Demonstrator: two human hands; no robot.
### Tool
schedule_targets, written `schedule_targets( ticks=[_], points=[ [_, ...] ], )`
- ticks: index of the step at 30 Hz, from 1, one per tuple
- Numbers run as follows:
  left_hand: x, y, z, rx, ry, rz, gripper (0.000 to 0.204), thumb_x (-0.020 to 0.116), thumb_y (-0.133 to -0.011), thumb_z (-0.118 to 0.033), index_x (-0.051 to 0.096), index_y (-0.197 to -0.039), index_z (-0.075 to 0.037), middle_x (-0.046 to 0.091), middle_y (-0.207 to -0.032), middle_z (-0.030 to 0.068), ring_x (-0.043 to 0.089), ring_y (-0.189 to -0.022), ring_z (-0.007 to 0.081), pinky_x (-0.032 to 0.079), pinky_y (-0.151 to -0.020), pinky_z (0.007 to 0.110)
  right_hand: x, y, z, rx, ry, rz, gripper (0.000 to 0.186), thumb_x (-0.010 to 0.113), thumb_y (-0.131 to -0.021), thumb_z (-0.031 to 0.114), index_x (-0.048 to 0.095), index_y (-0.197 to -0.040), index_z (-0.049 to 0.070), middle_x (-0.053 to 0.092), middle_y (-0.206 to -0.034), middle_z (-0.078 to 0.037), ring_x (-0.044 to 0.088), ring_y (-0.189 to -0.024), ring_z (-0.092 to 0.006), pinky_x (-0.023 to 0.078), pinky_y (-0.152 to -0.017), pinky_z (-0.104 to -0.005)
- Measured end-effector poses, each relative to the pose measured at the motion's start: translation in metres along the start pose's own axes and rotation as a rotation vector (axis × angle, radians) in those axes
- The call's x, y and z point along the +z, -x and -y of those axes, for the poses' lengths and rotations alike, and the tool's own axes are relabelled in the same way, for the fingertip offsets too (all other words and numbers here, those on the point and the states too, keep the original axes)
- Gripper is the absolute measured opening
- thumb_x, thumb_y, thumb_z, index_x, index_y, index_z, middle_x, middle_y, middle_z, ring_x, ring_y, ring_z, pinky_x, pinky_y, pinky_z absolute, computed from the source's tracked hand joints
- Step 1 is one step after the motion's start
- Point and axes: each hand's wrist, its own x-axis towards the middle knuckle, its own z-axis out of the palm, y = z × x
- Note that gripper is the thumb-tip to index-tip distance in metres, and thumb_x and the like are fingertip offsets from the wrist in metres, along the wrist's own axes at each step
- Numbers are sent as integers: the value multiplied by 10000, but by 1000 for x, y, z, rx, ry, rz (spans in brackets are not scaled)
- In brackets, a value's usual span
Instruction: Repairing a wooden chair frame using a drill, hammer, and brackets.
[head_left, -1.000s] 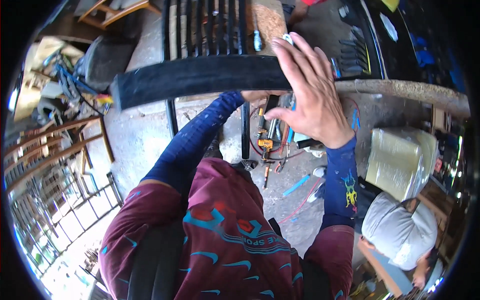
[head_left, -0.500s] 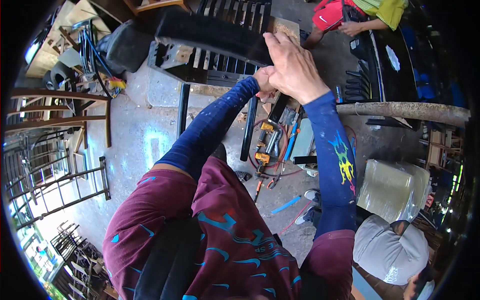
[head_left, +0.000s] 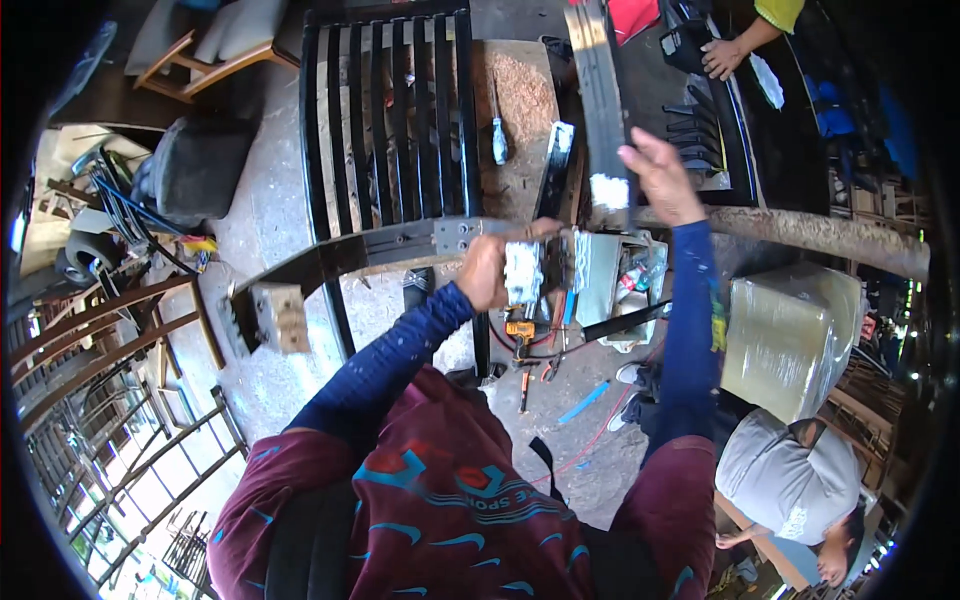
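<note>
My left hand (head_left: 485, 272) is wrapped round a dark wooden frame piece (head_left: 375, 245), a long curved rail with a metal plate and a bare wooden block at its left end. White patches cover the end beside my knuckles. To the right, my right hand (head_left: 662, 180) has its fingers stretched out against the edge of a dark board (head_left: 603, 95). That board stands steeply, with a white patch on its lower end; whether the thumb hooks round it is hidden. Beyond both hands lies a black slatted panel (head_left: 400, 120) on a wooden bench.
A blue-handled screwdriver (head_left: 499, 140) lies by wood shavings (head_left: 522, 85) on the bench. Below are a yellow drill (head_left: 520, 328) and a red hose. At right, a rusty pipe (head_left: 800, 226), a wrapped block (head_left: 790, 340) and a crouching person (head_left: 795, 470). Another person's hand (head_left: 722, 58) rests beyond.
My hands were close together at a black piece over the slatted panel. They have moved apart, the left lower with the frame piece, the right out to the dark board.
</note>
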Motion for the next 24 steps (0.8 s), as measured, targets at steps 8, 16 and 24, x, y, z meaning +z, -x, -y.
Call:
schedule_targets(
  ticks=[8, 16, 24],
  points=[
    [-9, -6, 4, 90, -80, -13, 533, 691, -859, -90, 578, -1366, 30, 641, -1349, 175, 649, -1220, 265, 502, -1045, 355, 71, -142, -172, 194, -687, -276, 379, 714, -929, 98, 621, -1268, -44, 682, -1192, -85, 604, -1112, -192, 442, -1033, -341],
    [-9, -13, 6, 135, -94, -19, 436, 642, -876, 14, 611, -1311, 2, 645, -1333, 162, 673, -1173, 315, 552, -984, 374, 130, -218, -200, 183, -863, -308, 177, 550, -1037, 141, 551, -1171, 24, 654, -1158, -160, 665, -1057, -373, 558, -900, -588],
    [-6, -9, 10, 129, -123, -36, 532, 666, -857, -101, 584, -1374, -4, 641, -1345, 172, 669, -1180, 311, 509, -1020, 344, 74, -71, -94, -61, -2, -115, 356, 550, -1006, 101, 593, -1344, -1, 720, -1161, -107, 703, -1046, -192, 566, -819, -295]
  ],
)
